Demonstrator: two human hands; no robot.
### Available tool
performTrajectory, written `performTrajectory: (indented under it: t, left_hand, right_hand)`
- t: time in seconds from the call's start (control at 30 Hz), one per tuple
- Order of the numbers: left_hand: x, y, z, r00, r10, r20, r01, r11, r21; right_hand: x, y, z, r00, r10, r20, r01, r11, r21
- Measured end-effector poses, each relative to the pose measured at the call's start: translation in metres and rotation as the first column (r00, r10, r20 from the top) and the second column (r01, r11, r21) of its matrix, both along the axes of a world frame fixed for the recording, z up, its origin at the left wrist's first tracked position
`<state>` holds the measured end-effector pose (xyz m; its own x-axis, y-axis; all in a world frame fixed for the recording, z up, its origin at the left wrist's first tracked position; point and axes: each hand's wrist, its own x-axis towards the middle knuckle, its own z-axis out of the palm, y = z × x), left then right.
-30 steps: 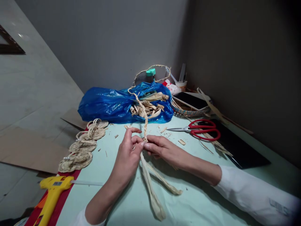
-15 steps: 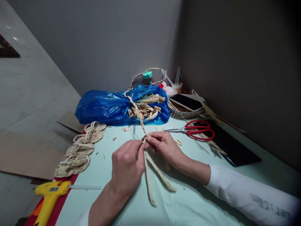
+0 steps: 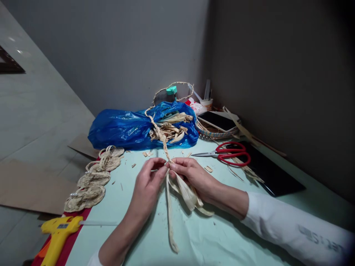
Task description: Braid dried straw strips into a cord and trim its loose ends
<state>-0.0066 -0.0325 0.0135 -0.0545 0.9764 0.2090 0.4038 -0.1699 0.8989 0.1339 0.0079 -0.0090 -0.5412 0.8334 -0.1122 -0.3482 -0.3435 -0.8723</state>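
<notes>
A pale braid of dried husk (image 3: 165,147) runs from my fingers up over the blue bag and loops behind it. My right hand (image 3: 191,171) pinches the braid's near end between thumb and fingers. Close against it, my left hand (image 3: 151,179) has thumb and forefinger pressed together at the same spot, on the husk strands. One narrow twisted strand (image 3: 169,214) hangs down toward me. A wider, flatter strip (image 3: 187,192) fans out below my right hand, with another strand end beside it. The fingertips partly hide the crossing of the strands.
The blue plastic bag (image 3: 119,127) holds loose husk. Red-handled scissors (image 3: 233,153) lie right of my hands, by a black tablet-like slab (image 3: 274,177). A phone (image 3: 216,121) rests on a basket. Woven husk pieces (image 3: 94,179) and a yellow glue gun (image 3: 59,229) line the left edge.
My left hand has turned and its fingers have opened out somewhat. A wide strip now spreads below my right hand, while one narrow strand hangs straighter. The view has shifted slightly.
</notes>
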Motion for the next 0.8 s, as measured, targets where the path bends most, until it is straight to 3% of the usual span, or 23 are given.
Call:
performTrajectory:
  t: [0.03, 0.1, 0.17, 0.23, 0.3, 0.37, 0.47, 0.57, 0.67, 0.73, 0.8]
  left_hand:
    - [-0.001, 0.003, -0.002, 0.985, -0.086, 0.151, 0.102, 0.990, -0.102]
    - [-0.001, 0.008, -0.008, 0.925, -0.128, 0.358, 0.222, 0.946, -0.237]
    - [-0.002, 0.011, -0.011, 0.907, -0.085, 0.412, 0.229, 0.922, -0.312]
    - [-0.003, 0.011, -0.010, 0.937, -0.062, 0.344, 0.182, 0.926, -0.331]
    - [-0.005, 0.010, -0.008, 0.973, -0.056, 0.225, 0.123, 0.947, -0.297]
    - [-0.006, 0.010, -0.006, 0.994, -0.015, 0.113, 0.043, 0.967, -0.251]
    - [-0.005, 0.009, -0.007, 0.997, 0.081, -0.002, -0.080, 0.979, -0.188]
    - [-0.003, 0.010, -0.010, 0.988, 0.139, -0.063, -0.147, 0.979, -0.141]
    - [-0.001, 0.010, -0.014, 0.984, 0.154, -0.087, -0.163, 0.981, -0.109]
    - [0.001, 0.010, -0.016, 0.986, 0.149, -0.073, -0.155, 0.983, -0.095]
    - [0.002, 0.011, -0.017, 0.989, 0.145, -0.025, -0.147, 0.983, -0.108]
  right_hand:
    - [-0.001, -0.001, 0.000, 1.000, 0.019, 0.000, -0.019, 0.999, 0.026]
    - [-0.001, -0.002, -0.001, 0.999, 0.037, 0.010, -0.038, 0.997, 0.070]
    - [0.000, -0.002, -0.001, 0.996, 0.044, 0.073, -0.054, 0.987, 0.153]
    - [0.004, -0.001, 0.001, 0.979, 0.025, 0.203, -0.089, 0.945, 0.314]
    - [0.009, 0.001, 0.003, 0.924, -0.060, 0.377, -0.146, 0.858, 0.492]
    - [0.013, 0.002, 0.006, 0.816, -0.214, 0.537, -0.215, 0.751, 0.625]
    - [0.016, 0.003, 0.007, 0.631, -0.421, 0.651, -0.346, 0.598, 0.723]
    - [0.015, -0.001, 0.006, 0.492, -0.573, 0.655, -0.470, 0.458, 0.754]
    - [0.012, -0.008, 0.006, 0.373, -0.690, 0.620, -0.561, 0.364, 0.743]
    - [0.010, -0.014, 0.006, 0.335, -0.736, 0.589, -0.591, 0.322, 0.739]
    - [0.008, -0.019, 0.004, 0.336, -0.779, 0.530, -0.615, 0.245, 0.750]
